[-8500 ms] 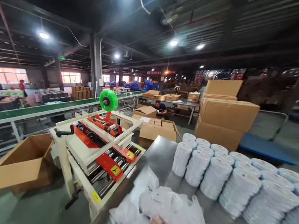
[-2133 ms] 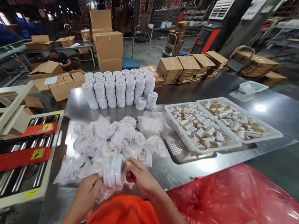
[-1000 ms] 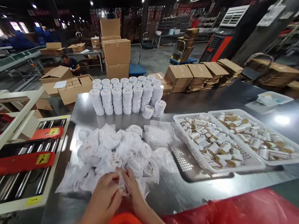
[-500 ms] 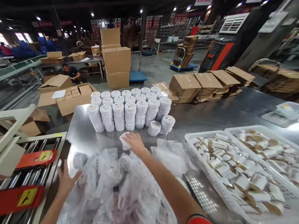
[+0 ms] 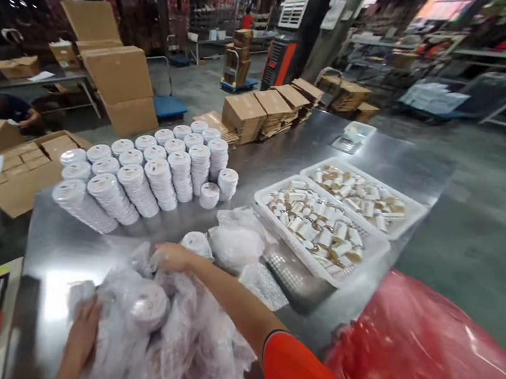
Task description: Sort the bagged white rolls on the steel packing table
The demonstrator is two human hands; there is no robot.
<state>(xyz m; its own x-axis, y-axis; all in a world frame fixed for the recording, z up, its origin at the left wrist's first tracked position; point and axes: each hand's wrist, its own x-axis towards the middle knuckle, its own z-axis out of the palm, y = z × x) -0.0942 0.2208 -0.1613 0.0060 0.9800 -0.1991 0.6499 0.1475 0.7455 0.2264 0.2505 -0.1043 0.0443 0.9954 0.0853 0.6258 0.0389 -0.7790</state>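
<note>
On the steel table point(image 5: 62, 238), two hands, fingers spread over one heap of bagged reels point(image 5: 167, 334).

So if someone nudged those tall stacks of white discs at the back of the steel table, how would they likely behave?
The stacks of white discs would probably topple or shear: they are tall, narrow and unbound, and several already lean. Loose discs might slide on the smooth steel table and, being round, could roll if they land on edge. The neighbouring stacks stand close together, so one falling would likely knock the next.
</note>
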